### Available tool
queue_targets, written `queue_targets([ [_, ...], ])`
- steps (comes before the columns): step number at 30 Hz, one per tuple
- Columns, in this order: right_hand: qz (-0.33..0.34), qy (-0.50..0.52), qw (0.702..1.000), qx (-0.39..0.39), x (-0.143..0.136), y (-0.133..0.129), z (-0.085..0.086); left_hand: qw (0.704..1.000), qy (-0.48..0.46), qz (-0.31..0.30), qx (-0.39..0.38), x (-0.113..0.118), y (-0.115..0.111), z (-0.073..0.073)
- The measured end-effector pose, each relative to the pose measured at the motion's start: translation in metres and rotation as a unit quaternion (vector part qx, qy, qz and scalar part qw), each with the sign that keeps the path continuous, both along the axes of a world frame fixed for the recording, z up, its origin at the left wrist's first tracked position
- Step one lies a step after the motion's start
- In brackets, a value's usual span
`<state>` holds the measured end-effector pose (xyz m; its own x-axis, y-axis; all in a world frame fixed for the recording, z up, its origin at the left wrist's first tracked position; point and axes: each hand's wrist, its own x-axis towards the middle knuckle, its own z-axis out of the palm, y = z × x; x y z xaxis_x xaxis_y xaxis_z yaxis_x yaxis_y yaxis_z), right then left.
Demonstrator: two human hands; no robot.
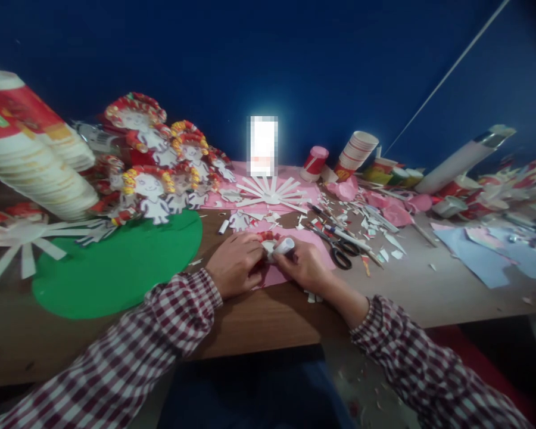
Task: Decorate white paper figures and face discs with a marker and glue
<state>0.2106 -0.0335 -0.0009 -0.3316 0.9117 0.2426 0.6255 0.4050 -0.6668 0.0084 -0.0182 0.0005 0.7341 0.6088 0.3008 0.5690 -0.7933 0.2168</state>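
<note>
My left hand is closed on the left edge of a small paper-cup craft with red curled strips, its fingertips partly hidden. My right hand grips a white glue stick, tilted over the craft's middle. The craft lies on a pink paper sheet. Just behind the hands rests a white paper doll cutout, with a small white cap to its left. Black-handled scissors lie to the right of my right hand.
Finished paper dolls with curled red and yellow hair stand at the left, beside tall stacks of paper cups. A green oval sheet lies left. White fanned strips, paper scraps and a cup stack are behind.
</note>
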Motion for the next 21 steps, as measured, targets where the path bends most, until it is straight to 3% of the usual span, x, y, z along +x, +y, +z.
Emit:
queue_targets([
  [6,0.02,-0.034,0.999,0.003,-0.0005,0.0026,0.001,1.0,-0.009,0.004,0.0,0.0016,-0.0008,0.0002],
  [12,-0.026,-0.045,0.998,0.034,0.0008,0.0041,-0.0016,1.0,-0.013,0.001,0.004,0.0013,0.0,-0.0008],
  [21,-0.006,-0.075,0.997,0.033,0.0003,0.0055,0.0005,1.0,-0.009,0.006,0.009,0.0016,-0.0002,0.001],
])
